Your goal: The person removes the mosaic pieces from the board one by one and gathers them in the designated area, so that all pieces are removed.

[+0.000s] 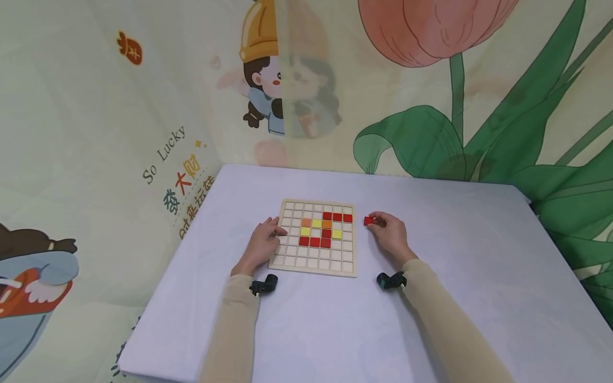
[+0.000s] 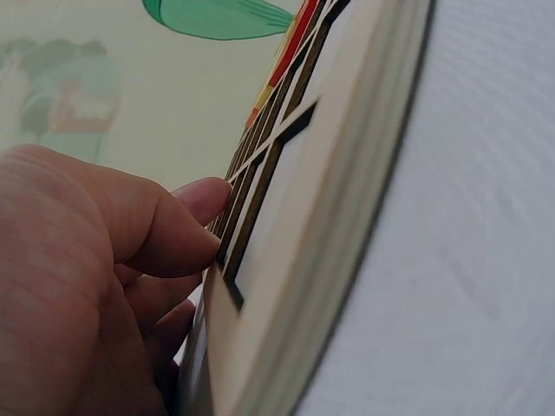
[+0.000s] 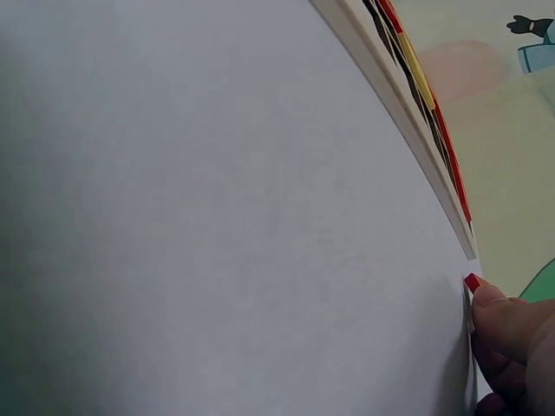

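Observation:
A wooden grid board [image 1: 313, 272] lies flat on the table, with red, yellow and orange square tiles in some of its cells. My left hand [image 1: 262, 242] holds the board's left edge, its thumb [image 2: 178, 247] on top; the lower fingers are partly hidden. To the right of the board, my right hand [image 1: 390, 234] pinches a small red tile [image 1: 367, 221] between thumb and fingers, apart from the board. Only a corner of that red tile [image 3: 472, 282] shows past the thumb in the right wrist view.
A white cloth covers the table [image 1: 316, 330]. Printed curtains [image 1: 325, 149] hang behind and to the left of it. A small black camera sits on each wrist, the left camera [image 1: 264, 285] close to the board's lower left corner.

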Available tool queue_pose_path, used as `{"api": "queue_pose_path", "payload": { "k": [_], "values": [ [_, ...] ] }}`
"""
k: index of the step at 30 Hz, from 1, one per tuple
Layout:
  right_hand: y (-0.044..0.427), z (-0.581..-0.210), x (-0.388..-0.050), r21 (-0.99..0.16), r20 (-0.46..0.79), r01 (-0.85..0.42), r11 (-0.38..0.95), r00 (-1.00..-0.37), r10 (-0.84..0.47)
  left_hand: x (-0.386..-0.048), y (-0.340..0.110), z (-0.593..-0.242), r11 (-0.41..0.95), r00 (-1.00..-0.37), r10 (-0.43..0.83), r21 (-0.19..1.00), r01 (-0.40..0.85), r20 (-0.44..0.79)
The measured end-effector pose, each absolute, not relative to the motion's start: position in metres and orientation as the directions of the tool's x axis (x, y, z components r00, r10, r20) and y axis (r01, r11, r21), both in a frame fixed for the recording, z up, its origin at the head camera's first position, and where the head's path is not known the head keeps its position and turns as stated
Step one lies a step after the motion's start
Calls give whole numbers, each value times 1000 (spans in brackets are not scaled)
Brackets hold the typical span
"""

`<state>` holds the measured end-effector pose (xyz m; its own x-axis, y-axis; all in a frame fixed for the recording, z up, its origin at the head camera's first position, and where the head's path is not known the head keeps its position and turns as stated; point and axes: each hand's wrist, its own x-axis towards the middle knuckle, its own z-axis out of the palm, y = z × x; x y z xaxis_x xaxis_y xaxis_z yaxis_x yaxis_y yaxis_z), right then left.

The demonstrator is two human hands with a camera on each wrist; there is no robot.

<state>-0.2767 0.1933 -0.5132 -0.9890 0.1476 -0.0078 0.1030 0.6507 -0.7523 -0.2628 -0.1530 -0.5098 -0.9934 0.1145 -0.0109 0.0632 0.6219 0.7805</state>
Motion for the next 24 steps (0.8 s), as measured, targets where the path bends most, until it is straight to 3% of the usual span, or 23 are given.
{"api": "queue_pose_path", "payload": {
  "k": [24],
  "values": [
    [193,-504,-289,-655,-113,165,738,-986,121,-261,-154,-508,625,-993,120,779,61,-18]
  ]
}}
